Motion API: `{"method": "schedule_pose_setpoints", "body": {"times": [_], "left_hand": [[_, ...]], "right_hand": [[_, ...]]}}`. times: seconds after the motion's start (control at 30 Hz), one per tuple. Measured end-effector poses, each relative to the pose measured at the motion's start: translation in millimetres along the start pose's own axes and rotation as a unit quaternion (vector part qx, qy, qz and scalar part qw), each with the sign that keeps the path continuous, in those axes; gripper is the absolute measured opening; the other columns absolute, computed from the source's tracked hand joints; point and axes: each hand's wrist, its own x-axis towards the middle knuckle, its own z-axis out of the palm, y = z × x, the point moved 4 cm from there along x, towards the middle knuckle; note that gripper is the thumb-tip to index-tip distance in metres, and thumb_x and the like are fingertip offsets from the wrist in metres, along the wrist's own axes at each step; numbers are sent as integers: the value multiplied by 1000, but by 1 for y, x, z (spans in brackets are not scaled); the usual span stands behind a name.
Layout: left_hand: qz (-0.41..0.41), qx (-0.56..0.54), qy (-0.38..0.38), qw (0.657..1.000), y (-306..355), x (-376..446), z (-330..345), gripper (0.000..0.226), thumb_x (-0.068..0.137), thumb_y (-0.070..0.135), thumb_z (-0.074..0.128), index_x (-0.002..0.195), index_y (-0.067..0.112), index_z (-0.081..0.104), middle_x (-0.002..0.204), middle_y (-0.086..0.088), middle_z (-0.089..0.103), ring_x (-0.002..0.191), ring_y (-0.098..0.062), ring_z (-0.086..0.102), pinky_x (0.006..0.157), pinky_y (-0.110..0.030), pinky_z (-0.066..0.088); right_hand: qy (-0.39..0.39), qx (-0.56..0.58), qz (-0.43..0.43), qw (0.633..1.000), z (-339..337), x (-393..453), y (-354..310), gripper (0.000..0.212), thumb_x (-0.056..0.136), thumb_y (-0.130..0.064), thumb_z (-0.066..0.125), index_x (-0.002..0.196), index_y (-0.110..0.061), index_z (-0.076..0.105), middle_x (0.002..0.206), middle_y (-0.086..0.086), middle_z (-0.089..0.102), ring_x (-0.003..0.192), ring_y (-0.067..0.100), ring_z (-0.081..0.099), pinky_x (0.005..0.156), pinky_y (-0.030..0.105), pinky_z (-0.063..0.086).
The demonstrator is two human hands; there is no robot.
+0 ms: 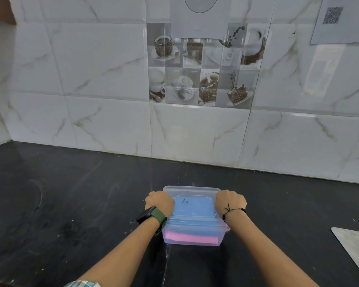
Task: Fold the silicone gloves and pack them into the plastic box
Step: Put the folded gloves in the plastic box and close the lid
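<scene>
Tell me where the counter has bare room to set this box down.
Widest bare patch: black counter left of the plastic box, up to the tiled wall. A narrower strip lies between the box and the metal sheet at right. Crowded at the box itself, under the left hand and right hand.

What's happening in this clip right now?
A person is at a dark counter with a clear plastic box in front of them. The lid is on, and blue and pink gloves show through the wall, already packed inside. The left hand and right hand grip the lid's two ends with curled fingers, apparently pressing it shut. A metal sheet lies at the right.
</scene>
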Motion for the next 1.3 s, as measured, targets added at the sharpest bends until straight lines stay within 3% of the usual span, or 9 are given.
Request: {"method": "schedule_pose_setpoints", "body": {"times": [0.27, 0.4, 0.53, 0.7, 1.13, 1.3], "left_hand": [[-7, -23, 16, 1000, -1, -2, 0, 33, 95, 17, 36, 117, 6, 59, 126, -14, 54, 114, -26, 55, 91, -30, 48], [-14, -71, 15, 997, -5, -3, 2, 35, 93, 16, 38, 116, 2, 59, 124, -15, 56, 114, -31, 54, 89, -34, 47], [-6, -66, 17, 998, -4, -4, 3, 36, 95, 16, 33, 121, 2, 54, 128, -15, 54, 117, -28, 51, 96, -32, 44], [25, -24, 31, 999, -3, -8, 0, 38, 97, 10, 28, 119, 5, 58, 125, -12, 58, 115, -27, 54, 93, -32, 45], [10, -24, 5, 1000, -3, -11, -3, 38, 97, 8, 28, 122, 4, 57, 126, -13, 59, 116, -28, 57, 91, -32, 48], [-7, -33, 18, 999, -2, -14, -5, 38, 98, 12, 29, 125, 7, 54, 130, -12, 52, 118, -25, 53, 93, -31, 48]], "right_hand": [[-12, 29, 30, 999, 2, 0, 3, 31, 93, -9, 32, 99, -13, 63, 92, 1, 68, 71, 18, 56, 61, 26, 39], [-19, 73, 52, 996, 6, -1, 5, 31, 94, -10, 30, 104, -11, 60, 100, 4, 68, 73, 20, 55, 63, 28, 39], [-26, 124, 67, 990, 9, 1, 6, 32, 96, -15, 27, 110, -9, 54, 108, 8, 65, 94, 25, 63, 71, 32, 43], [-18, 121, 65, 990, 11, 1, 6, 32, 97, -17, 26, 112, -8, 52, 108, 9, 65, 96, 26, 63, 71, 32, 44], [-6, 150, 87, 985, 13, 1, 9, 33, 97, -24, 25, 107, -11, 53, 100, 9, 65, 80, 24, 57, 65, 31, 41], [0, 96, 57, 994, 9, 3, 8, 32, 95, -14, 29, 104, -10, 59, 99, 6, 66, 85, 23, 63, 63, 29, 41]]}}
